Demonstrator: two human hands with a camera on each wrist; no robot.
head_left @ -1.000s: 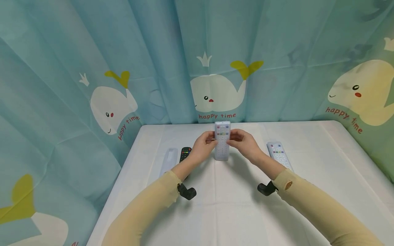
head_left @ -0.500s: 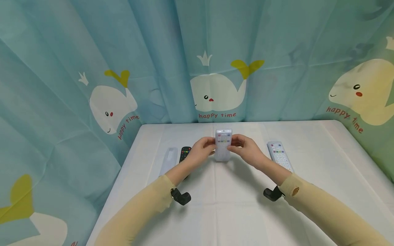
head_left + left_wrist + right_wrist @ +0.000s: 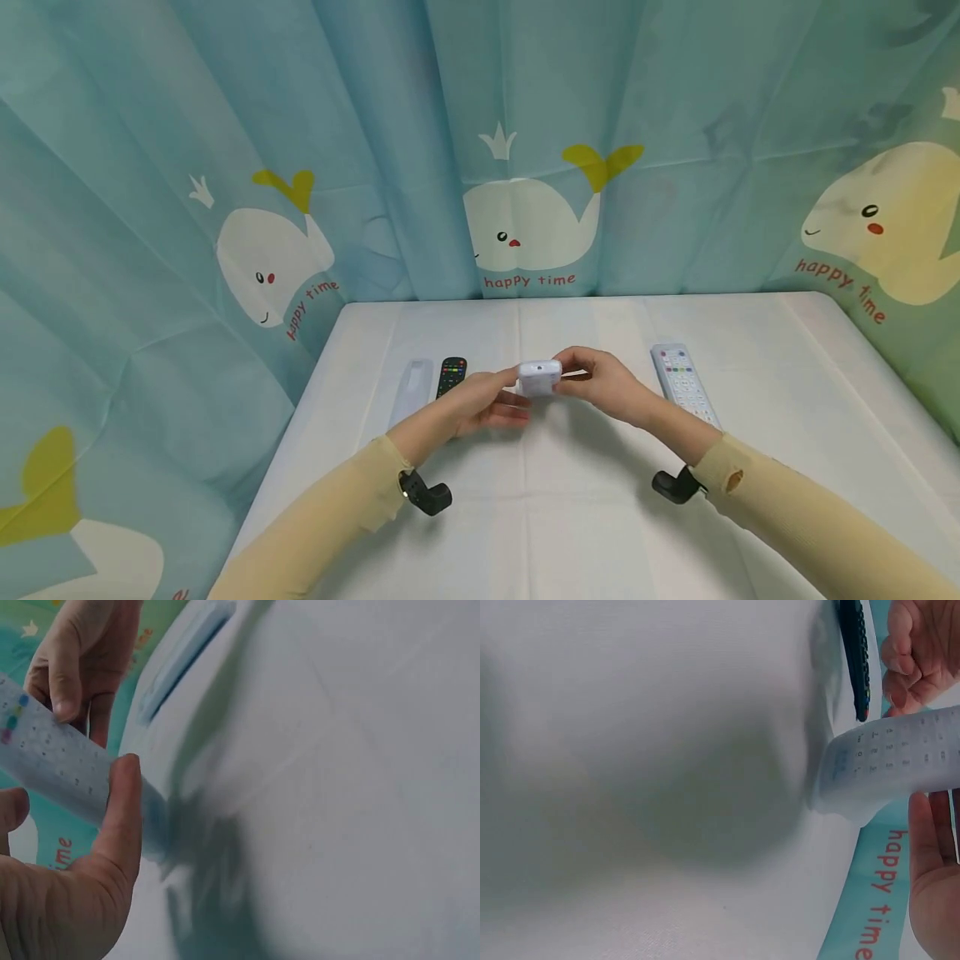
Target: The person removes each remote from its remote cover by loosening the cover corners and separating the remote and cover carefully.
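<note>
A white remote control [image 3: 538, 375] in a translucent cover is tilted, its narrow end facing me, near the middle of the table. My right hand [image 3: 603, 386] pinches its right edge; in the left wrist view the right thumb lies on the button face of the remote [image 3: 60, 754]. My left hand [image 3: 483, 404] is at the other edge with fingers spread loosely. The left thumb [image 3: 124, 795] lies across or just in front of the remote; contact is unclear. In the right wrist view, buttons show on the covered remote [image 3: 889, 761], beyond which is my left hand [image 3: 922, 656].
On the left lie a translucent empty cover [image 3: 412, 390] and a black remote control [image 3: 452, 372], partly behind the left arm. Another white remote [image 3: 682, 382] lies at right. A whale-print curtain [image 3: 420, 167] hangs behind the white-covered table [image 3: 577, 517].
The held remote has tipped from nearly upright, its top coming down and toward me. My left fingers have loosened from its edge and spread below it, while the right hand keeps hold.
</note>
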